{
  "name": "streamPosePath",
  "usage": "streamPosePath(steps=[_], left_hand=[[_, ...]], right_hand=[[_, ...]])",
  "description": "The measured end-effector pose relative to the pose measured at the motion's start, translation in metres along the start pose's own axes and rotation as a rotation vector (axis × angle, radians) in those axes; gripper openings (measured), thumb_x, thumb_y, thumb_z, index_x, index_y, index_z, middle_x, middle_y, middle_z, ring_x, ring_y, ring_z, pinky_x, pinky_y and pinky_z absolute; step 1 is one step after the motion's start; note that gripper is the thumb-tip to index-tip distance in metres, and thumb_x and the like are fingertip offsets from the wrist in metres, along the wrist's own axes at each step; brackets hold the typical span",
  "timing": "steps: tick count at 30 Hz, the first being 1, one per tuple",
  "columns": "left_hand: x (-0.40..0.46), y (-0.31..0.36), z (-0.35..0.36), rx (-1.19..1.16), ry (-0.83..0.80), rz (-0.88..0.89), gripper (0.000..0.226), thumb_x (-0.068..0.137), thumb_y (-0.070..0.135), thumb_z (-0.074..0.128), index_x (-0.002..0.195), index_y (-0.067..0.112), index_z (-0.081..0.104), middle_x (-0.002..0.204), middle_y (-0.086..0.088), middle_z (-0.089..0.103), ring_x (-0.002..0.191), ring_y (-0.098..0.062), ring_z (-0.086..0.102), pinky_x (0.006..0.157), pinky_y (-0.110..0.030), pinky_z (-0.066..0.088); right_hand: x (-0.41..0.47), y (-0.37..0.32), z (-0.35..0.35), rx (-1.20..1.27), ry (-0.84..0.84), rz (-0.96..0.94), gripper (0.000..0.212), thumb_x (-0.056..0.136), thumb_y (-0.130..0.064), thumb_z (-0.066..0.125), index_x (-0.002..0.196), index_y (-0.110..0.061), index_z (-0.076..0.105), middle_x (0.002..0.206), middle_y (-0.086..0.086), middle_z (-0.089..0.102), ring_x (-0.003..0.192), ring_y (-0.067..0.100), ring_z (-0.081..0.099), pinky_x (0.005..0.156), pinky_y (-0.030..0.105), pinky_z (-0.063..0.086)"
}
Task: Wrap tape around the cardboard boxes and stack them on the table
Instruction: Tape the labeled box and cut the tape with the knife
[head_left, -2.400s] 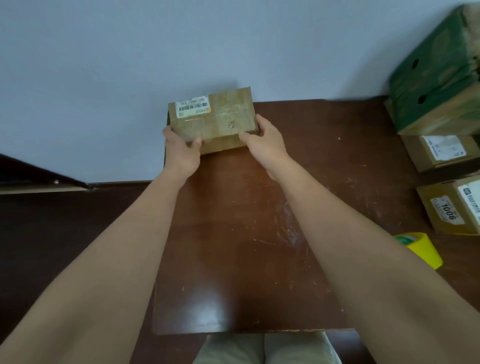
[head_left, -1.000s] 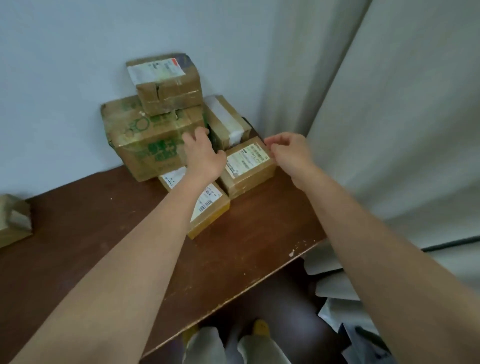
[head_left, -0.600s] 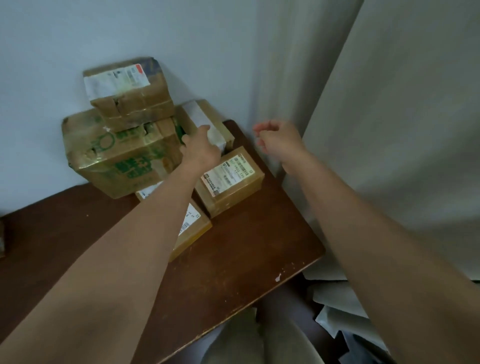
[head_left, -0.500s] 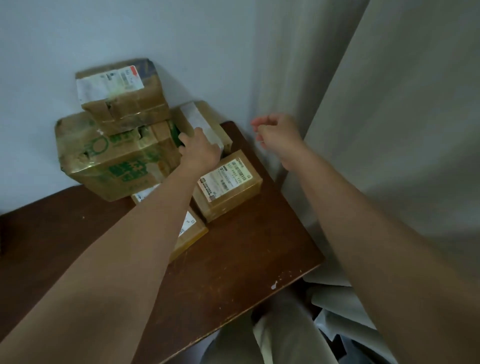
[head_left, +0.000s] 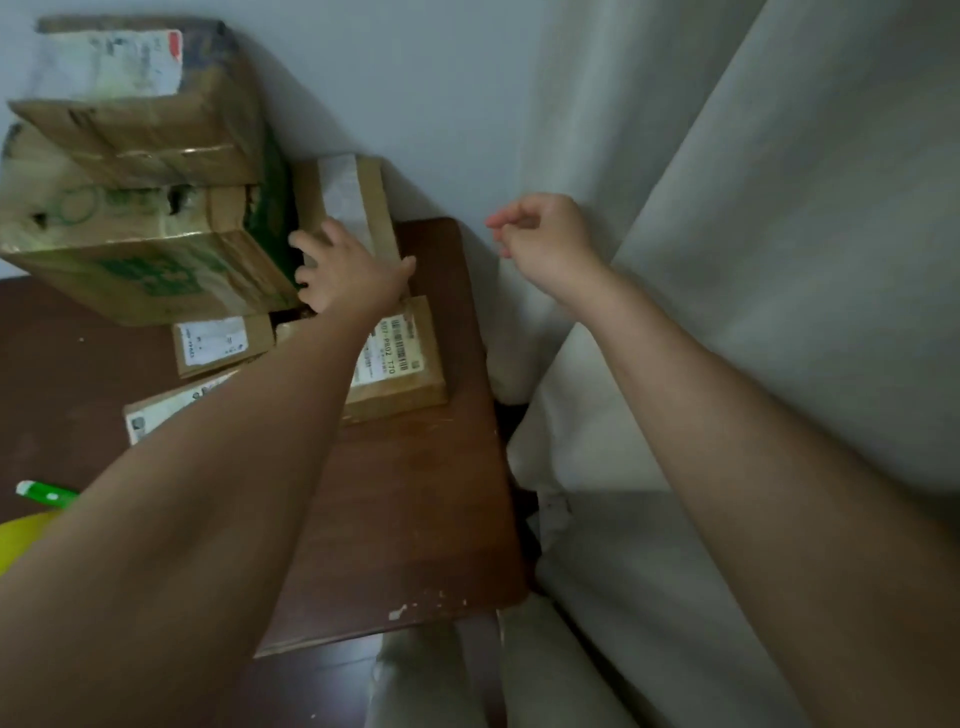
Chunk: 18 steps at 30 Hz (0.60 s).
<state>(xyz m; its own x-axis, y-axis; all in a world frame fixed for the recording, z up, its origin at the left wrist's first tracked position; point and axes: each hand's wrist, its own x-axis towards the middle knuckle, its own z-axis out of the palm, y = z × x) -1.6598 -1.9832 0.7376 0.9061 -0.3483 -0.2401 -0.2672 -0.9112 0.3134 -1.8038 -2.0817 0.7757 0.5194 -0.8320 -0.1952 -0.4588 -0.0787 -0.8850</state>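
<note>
**Mia:** At the back corner of the brown table (head_left: 415, 519), right by the wall, sits a pile of cardboard boxes. See the left hand (head_left: 349, 275)? It lies on the box with the white tape strip (head_left: 343, 205).

**Ben:** Is it holding that box?

**Mia:** Its fingers are spread out over the near end of the top, and the thumb sticks out to the right. The picture is a bit blurry there, so I can't tell if the fingers hook over the edge or just rest flat.

**Ben:** What about the right hand (head_left: 545, 239)?

**Mia:** It is up in the air, near the pale curtain (head_left: 779, 260). Its fingers are loosely curled and it has nothing in it.

**Ben:** Where are the other boxes?

**Mia:** A big box with green print (head_left: 130, 254) is just to the left of the taped one. A smaller box with a white label (head_left: 140, 104) sits on top of the big one. In front, a box with a barcode label (head_left: 400, 364) lies flat on the table, partly under the left arm. Beside it are a little box (head_left: 221, 343) and a flat box (head_left: 171, 410).

**Ben:** And that yellow thing?

**Mia:** That is a yellow roll of tape (head_left: 21, 540) at the left edge, with something green and white (head_left: 44, 492) just above it.
</note>
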Motion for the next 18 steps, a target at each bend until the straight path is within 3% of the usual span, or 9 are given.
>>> streamPosePath(steps=[4,6,11,14,16,18], left_hand=[[0.002,0.002,0.000,-0.110,0.073,-0.011,0.094,0.081,0.050,0.070,0.149,0.007,0.022,0.152,-0.023,0.026,0.137,-0.046,0.030,0.113,-0.055,0.029],[0.000,0.003,-0.007,-0.181,0.115,0.017,0.091,0.082,0.049,0.069,0.148,0.007,0.023,0.151,-0.022,0.029,0.137,-0.045,0.030,0.114,-0.054,0.027],[-0.012,0.004,-0.019,-0.309,0.191,0.128,0.084,0.080,0.052,0.062,0.145,0.009,0.030,0.146,-0.016,0.037,0.132,-0.040,0.036,0.110,-0.053,0.033],[-0.017,0.009,-0.031,-0.468,0.223,0.135,0.082,0.076,0.057,0.058,0.141,0.011,0.037,0.138,-0.012,0.043,0.124,-0.033,0.043,0.103,-0.051,0.041],[-0.023,0.011,-0.040,-0.574,0.232,0.144,0.079,0.076,0.056,0.057,0.139,0.012,0.040,0.134,-0.009,0.047,0.119,-0.027,0.048,0.099,-0.045,0.045],[-0.032,0.008,-0.049,-0.709,0.219,0.173,0.068,0.080,0.052,0.058,0.134,0.013,0.046,0.124,-0.003,0.054,0.108,-0.018,0.055,0.090,-0.031,0.050]], right_hand=[[0.003,0.016,-0.007,-0.007,-0.098,0.000,0.039,0.094,-0.002,0.052,0.072,-0.032,0.062,0.080,-0.014,0.062,0.085,0.012,0.062,0.078,0.024,0.050],[0.006,0.020,-0.008,-0.014,-0.126,-0.002,0.037,0.095,-0.004,0.054,0.074,-0.033,0.063,0.082,-0.014,0.063,0.090,0.013,0.063,0.077,0.022,0.047],[0.011,0.019,-0.009,0.021,-0.106,0.026,0.034,0.095,-0.004,0.054,0.078,-0.032,0.063,0.084,-0.009,0.062,0.088,0.013,0.061,0.079,0.025,0.047],[0.010,0.015,-0.004,0.052,-0.062,0.037,0.021,0.096,-0.007,0.052,0.097,-0.022,0.066,0.091,-0.003,0.061,0.086,0.015,0.059,0.075,0.024,0.047],[0.011,0.010,0.001,0.076,-0.034,0.065,0.021,0.100,-0.017,0.052,0.118,-0.016,0.063,0.103,0.001,0.061,0.095,0.021,0.061,0.081,0.029,0.051],[0.009,0.001,0.007,0.155,0.023,0.131,0.021,0.102,-0.030,0.049,0.113,-0.017,0.061,0.103,0.002,0.060,0.099,0.025,0.063,0.088,0.038,0.052]])
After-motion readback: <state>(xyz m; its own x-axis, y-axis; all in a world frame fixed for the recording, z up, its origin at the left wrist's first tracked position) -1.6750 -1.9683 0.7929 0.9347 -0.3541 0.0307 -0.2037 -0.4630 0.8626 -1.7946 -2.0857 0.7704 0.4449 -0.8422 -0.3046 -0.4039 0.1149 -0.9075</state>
